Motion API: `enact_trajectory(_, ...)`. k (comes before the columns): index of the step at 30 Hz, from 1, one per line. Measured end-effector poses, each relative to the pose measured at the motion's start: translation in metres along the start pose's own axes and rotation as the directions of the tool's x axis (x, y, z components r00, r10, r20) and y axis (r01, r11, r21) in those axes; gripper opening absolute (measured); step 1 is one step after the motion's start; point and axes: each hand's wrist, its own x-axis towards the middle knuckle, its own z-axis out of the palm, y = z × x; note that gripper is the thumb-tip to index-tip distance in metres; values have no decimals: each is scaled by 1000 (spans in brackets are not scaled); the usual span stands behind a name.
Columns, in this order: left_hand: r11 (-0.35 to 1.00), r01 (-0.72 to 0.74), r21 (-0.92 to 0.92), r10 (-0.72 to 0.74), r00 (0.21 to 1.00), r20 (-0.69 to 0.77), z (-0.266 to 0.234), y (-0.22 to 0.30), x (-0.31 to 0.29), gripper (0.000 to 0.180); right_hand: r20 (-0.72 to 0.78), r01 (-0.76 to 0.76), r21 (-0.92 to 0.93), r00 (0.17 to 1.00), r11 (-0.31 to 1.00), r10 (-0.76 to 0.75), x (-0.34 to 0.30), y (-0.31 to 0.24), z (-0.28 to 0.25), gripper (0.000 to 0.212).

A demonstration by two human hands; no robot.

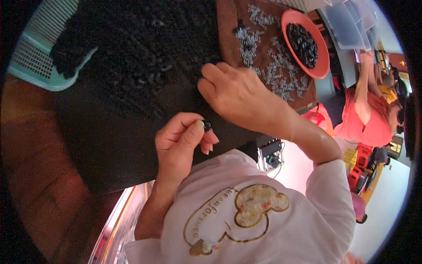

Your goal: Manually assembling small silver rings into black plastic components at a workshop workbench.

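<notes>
Between thumb and fingers, my left hand (178,143) pinches a small black rounded part (207,126), low over the near part of the dark tabletop (127,154). My right hand (239,94) is just beyond it and to the right, its fingers curled closed. Whatever those fingers might hold is hidden. A wide heap of small black parts (136,48) spreads across the table beyond both hands. To the right of the heap, many small grey metallic pieces (281,72) lie scattered on a brown surface (266,39).
An orange-red bowl (325,61) of black parts sits at the far right. At the far left, a teal slotted basket (57,83) lies tipped among the black parts. Clear plastic bins (349,31) stand beyond the bowl. Another person in a red top (365,119) is off to the right.
</notes>
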Motion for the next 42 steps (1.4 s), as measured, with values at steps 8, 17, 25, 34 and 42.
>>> enact_trajectory(8, 1000, 16, 15, -16, 1000, 7, -1, 3, -3, 19, 17, -13, 43, 1000, 999, 12, 1, -2, 0, 14)
enact_trajectory(17, 1000, -9, 5, 9, 1000, -3, 0, 2, 2, 19, -168, 26, 686, 978, 727, 124, -16, 15, -6, 22)
enact_trajectory(25, 996, -27, -83, 25, 999, -20, -1, 1, 3, 20, 129, -202, 916, 967, 348, 221, -30, 12, -14, 17)
enact_trajectory(34, 999, -36, -23, 36, 999, -6, 4, -2, 1, 22, 56, -75, 987, 989, 141, 135, -36, 7, -13, 13)
enact_trajectory(42, 1000, -12, -5, 12, 1000, 4, 3, -3, 2, 22, 202, -200, 979, 971, -30, 129, -37, 7, -11, 12)
